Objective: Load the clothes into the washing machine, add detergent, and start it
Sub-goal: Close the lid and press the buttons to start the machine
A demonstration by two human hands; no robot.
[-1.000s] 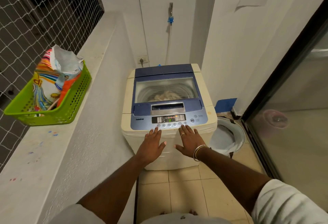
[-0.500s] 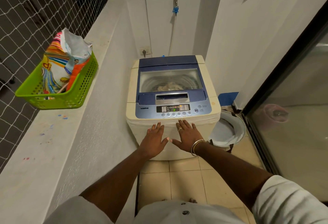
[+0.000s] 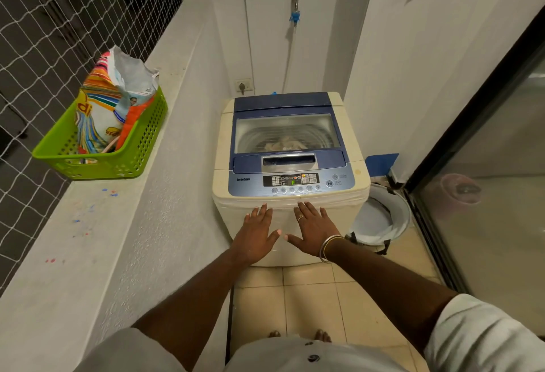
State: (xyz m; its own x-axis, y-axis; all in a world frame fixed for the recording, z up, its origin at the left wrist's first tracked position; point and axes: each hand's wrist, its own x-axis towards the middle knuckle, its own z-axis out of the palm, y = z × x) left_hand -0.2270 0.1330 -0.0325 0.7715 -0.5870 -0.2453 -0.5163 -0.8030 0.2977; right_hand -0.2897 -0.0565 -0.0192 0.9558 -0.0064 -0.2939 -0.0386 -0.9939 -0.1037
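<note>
Both hands are wide open and hold nothing. The left hand (image 3: 256,236) and the right hand (image 3: 314,231) are side by side, palms down, fingers spread out flat.

The big washing machine (image 3: 224,165) stands on the floor in front of the person. Its blue lid (image 3: 336,159) is closed. Through the clear part you can see the clothes (image 3: 283,145) inside the drum. A small green light glows on the control panel (image 3: 290,180).

On the gray ledge (image 3: 88,239) to the left sits a green basket (image 3: 138,147). A bright detergent bag (image 3: 112,97) stands in it, open at the top. A white bucket (image 3: 380,218) is on the floor, to the right of the machine.

Both arms reach straight forward. The fingertips point at the machine's front edge, just below the panel. I cannot tell if they touch it. A second ago the right fingers were up on the row of buttons. Now both hands have pulled back and sit lower.

The thumbs almost meet in the middle. Thin bangles (image 3: 328,246) circle the right wrist. A little ring (image 3: 300,217) is on one right finger.
</note>
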